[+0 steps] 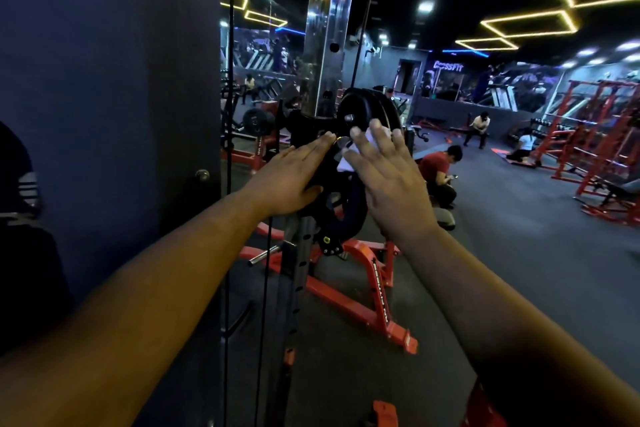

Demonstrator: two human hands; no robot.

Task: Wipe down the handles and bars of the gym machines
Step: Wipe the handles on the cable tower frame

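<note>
White cloth lies crumpled against the machine's black handle, under straight fingers.

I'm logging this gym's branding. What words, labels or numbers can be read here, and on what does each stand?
"CrossFit": glowing sign on the far wall.
White lettering along the red machine frame: too blurred and skewed to read.
White lettering on the red upright behind the left hand: too small to read.
Nothing legible on the weight plates or the white cloth.
</note>
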